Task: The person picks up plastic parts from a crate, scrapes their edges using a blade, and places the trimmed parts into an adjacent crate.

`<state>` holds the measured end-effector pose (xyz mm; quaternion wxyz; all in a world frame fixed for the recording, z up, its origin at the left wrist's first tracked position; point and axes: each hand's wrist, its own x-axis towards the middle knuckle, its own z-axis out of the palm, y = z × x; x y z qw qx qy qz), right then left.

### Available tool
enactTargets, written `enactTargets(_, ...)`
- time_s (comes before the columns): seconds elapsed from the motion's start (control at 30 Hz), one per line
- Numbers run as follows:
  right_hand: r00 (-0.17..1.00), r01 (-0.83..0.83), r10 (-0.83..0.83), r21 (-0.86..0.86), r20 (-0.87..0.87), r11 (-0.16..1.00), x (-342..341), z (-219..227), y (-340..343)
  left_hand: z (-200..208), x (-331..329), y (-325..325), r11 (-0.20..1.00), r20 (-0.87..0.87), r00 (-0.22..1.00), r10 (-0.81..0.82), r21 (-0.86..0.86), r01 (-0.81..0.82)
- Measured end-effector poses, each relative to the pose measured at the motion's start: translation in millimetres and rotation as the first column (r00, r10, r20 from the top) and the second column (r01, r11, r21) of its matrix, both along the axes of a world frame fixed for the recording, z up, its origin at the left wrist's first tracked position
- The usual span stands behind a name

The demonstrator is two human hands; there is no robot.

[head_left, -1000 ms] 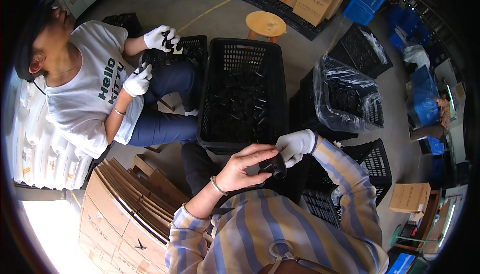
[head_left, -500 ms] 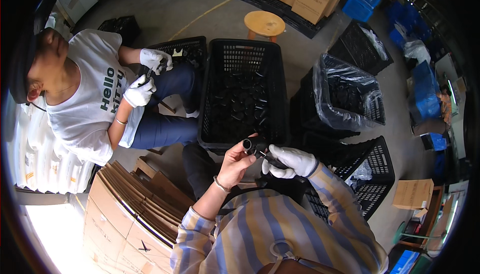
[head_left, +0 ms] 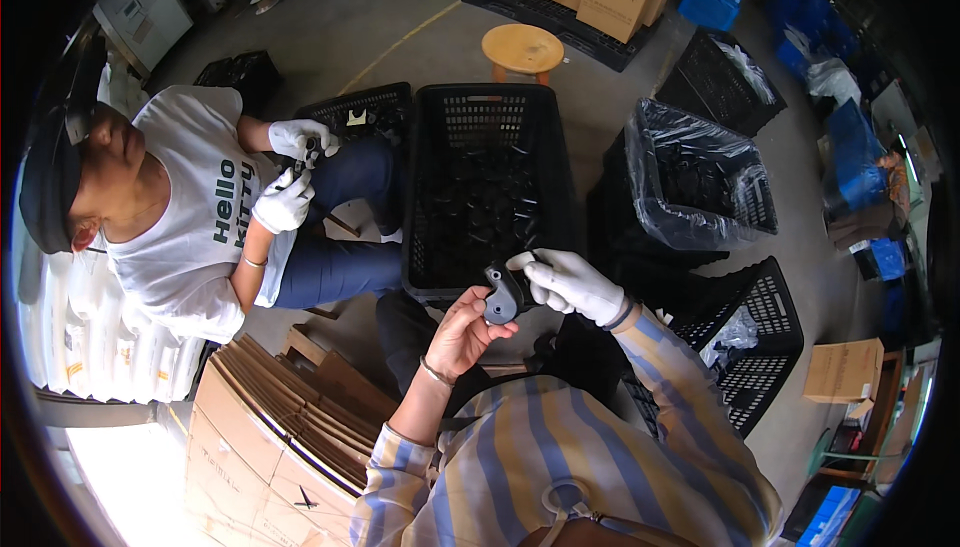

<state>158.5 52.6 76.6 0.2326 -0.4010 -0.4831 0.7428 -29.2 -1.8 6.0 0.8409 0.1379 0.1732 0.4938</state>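
A black curved plastic part [head_left: 503, 297] with round holes is held up by my bare left hand [head_left: 463, 332], its fingers closed on the lower end. Close to the part's right side is my right hand [head_left: 575, 285], in a white glove. Its fingers are curled together, and what they hold, if anything, is hidden. Just beyond both hands stands a large black crate [head_left: 490, 97] with many black plastic parts [head_left: 480, 197] inside.
On the left a seated person [head_left: 180, 197] in white gloves works on a small dark piece. Right of the crate stand a plastic-lined crate [head_left: 650, 217] and a tilted crate [head_left: 765, 337]. Flattened cartons [head_left: 240, 437] lean at lower left; a wooden stool [head_left: 522, 47] stands beyond.
The part in my left hand has turned to show its broad curved side. My right hand has moved up beside its upper end; the thin dark-handled tool seen there earlier no longer shows.
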Motion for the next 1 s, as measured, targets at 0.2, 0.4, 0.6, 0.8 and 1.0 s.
enactTargets(0.2,0.983,-0.077,0.02,0.308,0.184,0.948,-20.1,-10.8,14.1,5.5,-2.8,-3.7,0.994,-0.201,0.973,0.11,0.017,-0.109)
enactTargets(0.4,0.983,-0.032,-0.014,0.242,0.183,0.97,-21.2,-6.8,22.2,19.5,-3.4,-1.9,0.948,-0.381,0.88,0.284,0.248,-0.199)
enactTargets(0.6,0.993,-0.045,0.026,0.159,0.118,0.986,-22.3,-3.9,28.2,35.7,-5.2,7.0,0.973,-0.414,0.893,0.177,0.209,-0.097)
enactTargets(0.8,0.989,-0.088,0.072,0.117,0.131,0.989,-18.3,9.8,26.5,34.8,-3.6,4.9,0.958,-0.485,0.856,0.179,0.283,-0.04)
enactTargets(1.0,0.985,-0.137,0.107,0.233,0.136,0.963,-16.6,-8.8,24.8,26.3,0.3,-1.8,0.963,-0.523,0.835,0.17,0.269,-0.028)
